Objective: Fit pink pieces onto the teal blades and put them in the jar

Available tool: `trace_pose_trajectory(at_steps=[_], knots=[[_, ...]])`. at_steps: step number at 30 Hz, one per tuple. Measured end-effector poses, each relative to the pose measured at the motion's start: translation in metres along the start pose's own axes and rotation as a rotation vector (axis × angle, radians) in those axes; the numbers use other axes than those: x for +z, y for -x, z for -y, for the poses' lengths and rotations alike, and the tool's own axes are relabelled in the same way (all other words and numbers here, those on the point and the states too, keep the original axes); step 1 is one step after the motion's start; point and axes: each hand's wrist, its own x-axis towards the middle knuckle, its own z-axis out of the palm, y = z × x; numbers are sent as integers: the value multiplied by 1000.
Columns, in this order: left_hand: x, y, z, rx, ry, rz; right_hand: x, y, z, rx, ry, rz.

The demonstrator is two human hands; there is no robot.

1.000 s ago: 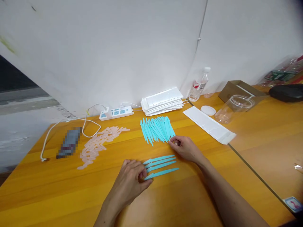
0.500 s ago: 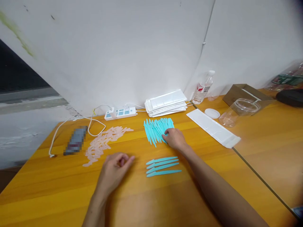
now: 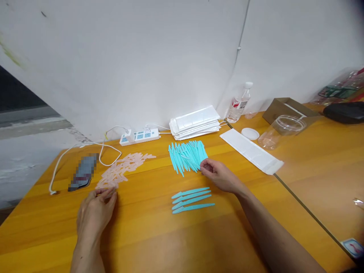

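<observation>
Several thin turquoise eyebrow razors lie heaped in a fanned pile (image 3: pixel 186 156) in the middle of the table. My right hand (image 3: pixel 217 174) is at the pile's lower right edge, thumb and fingertips pinched on the end of one razor. Nearer to me, a separate group of turquoise razors (image 3: pixel 192 201) lies side by side, roughly parallel. To the left spreads a loose heap of small, pale pink translucent plastic pieces (image 3: pixel 122 168). My left hand (image 3: pixel 96 208) reaches the near end of that heap with its fingers drawn together; what is between them is hidden.
Behind the razors stand stacked white packets (image 3: pixel 196 123) and a power strip (image 3: pixel 139 136). A phone-like pixelated object (image 3: pixel 83 170) and white cable (image 3: pixel 55 170) lie left. On the right are a single white packet (image 3: pixel 250 149), a bottle (image 3: pixel 239 106), clear jar (image 3: pixel 280 132), lid (image 3: pixel 250 133) and cardboard box (image 3: pixel 284 110).
My left hand has moved left and forward to the pink pieces. My right hand has drawn back slightly to the pile's lower right edge. The view has shifted a little.
</observation>
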Motion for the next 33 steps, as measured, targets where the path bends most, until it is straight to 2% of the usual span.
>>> trace_pose_trajectory(at_steps=[2,4,6,9,13,15,18,21,23,27,33], knots=[[-3,0,-6,20,5,-15,1,7,-5,42,-200,138],[-9,1,-12,81,30,-16,4,11,-10,57,-281,218],[-14,1,-17,140,52,21,6,12,-12,35,-253,251],[-17,1,-18,155,34,91,7,14,-13,-17,-191,287],[-15,3,-27,206,101,61,7,15,-12,-44,-111,293],[-17,10,-44,294,284,59,7,15,-10,-22,-84,302],[-22,29,-85,521,593,98,9,16,-8,11,-63,328],[-27,48,-126,725,678,17,10,17,-6,25,-51,340],[-27,55,-141,793,663,-51,11,18,-5,26,-51,347],[-24,57,-143,856,621,-86,10,18,-6,17,-51,356],[-25,55,-134,849,603,-96,8,18,-6,34,-71,361]])
